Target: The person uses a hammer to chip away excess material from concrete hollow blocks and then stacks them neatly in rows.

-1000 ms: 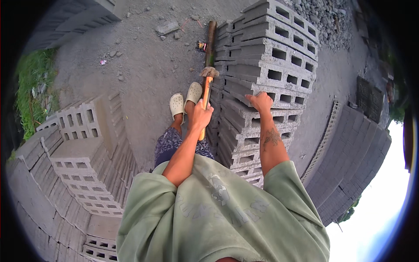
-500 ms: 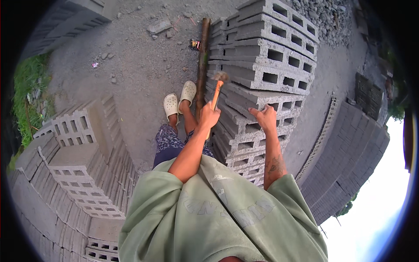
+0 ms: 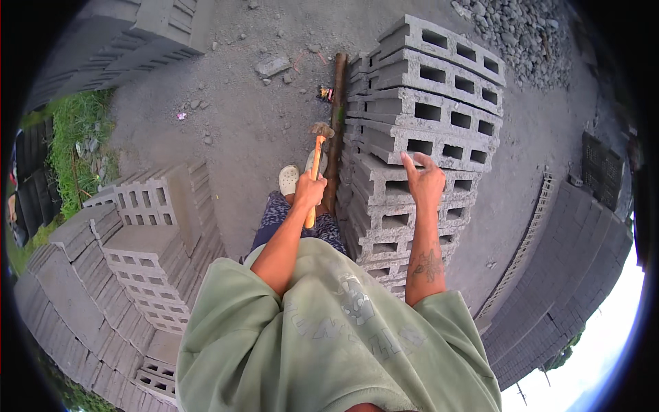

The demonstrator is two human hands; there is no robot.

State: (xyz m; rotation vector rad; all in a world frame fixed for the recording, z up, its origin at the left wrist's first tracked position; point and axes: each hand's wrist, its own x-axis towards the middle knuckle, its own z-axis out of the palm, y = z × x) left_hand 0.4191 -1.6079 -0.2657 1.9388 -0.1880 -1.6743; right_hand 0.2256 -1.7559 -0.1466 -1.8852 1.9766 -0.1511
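1. The left hand (image 3: 310, 192) closes its grip around the orange handle of a hammer (image 3: 316, 156), with some of the handle showing below the fist.
2. The hammer stands slanted in front of the body, its dull brown head at the far end, close to the left side of a brown pole (image 3: 338, 103).
3. The right hand (image 3: 427, 184) is at the front face of a stack of grey hollow blocks (image 3: 443, 130), its index finger raised toward the lower edge of one block, near an opening. I cannot tell whether this grip is closed on the block or merely resting against it.
4. The stack rises to the right of the pole, the rectangular openings of its blocks facing right and toward the wearer; its courses sit slightly uneven.
5. Below the hammer are patterned shorts (image 3: 274, 213) and a pale clog (image 3: 288, 180); the other clog is partly hidden behind the hammer. A loose green shirt (image 3: 343, 309) fills the lower middle.
6. On the gritty ground (image 3: 237, 117) lie a concrete chunk (image 3: 272, 66) and, touching or just beside the pole, a colourful wrapper (image 3: 325, 94).
7. More block stacks (image 3: 144, 247) stand at left, near green grass (image 3: 72, 151); a heap of stones (image 3: 522, 38) lies at upper right.
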